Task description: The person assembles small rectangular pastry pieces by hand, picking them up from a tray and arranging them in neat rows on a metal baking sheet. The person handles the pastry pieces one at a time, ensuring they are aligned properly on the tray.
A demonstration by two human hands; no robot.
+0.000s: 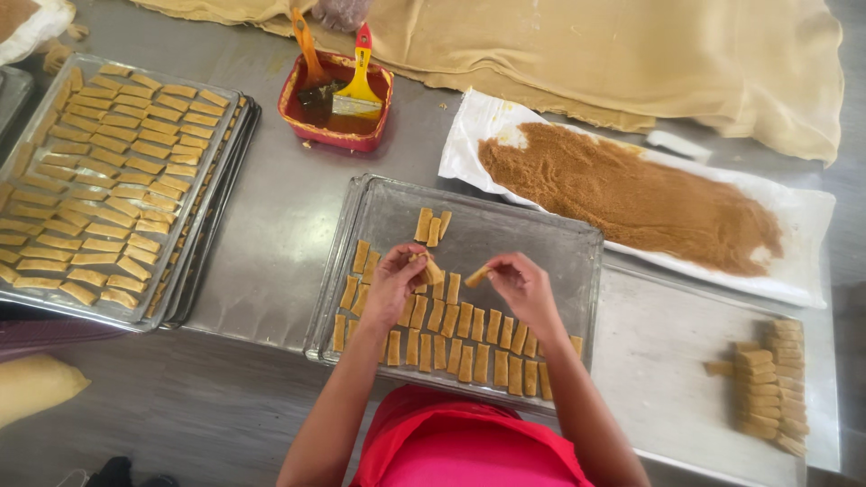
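Left hand (392, 287) w/ dough strip (432, 270), right hand (521, 287) w/ another, over tray (505, 225)

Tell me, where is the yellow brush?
The yellow brush with a red handle rests in the red square bowl at the top of the head view, beyond the half-filled metal baking tray.

Both bare forearms reach up from six o'clock, angling inward so the hands nearly meet at the centre. The left hand (394, 281) is at about nine o'clock of that meeting point, wrist bent, fingers curled with the tips pinched together and turned toward three o'clock. The right hand (520, 281) sits opposite, at three o'clock, knuckles up, thumb and forefinger pinched and pointing toward nine o'clock. The two hands are near each other but apart. The elbows spread wide toward the body, which wears red.
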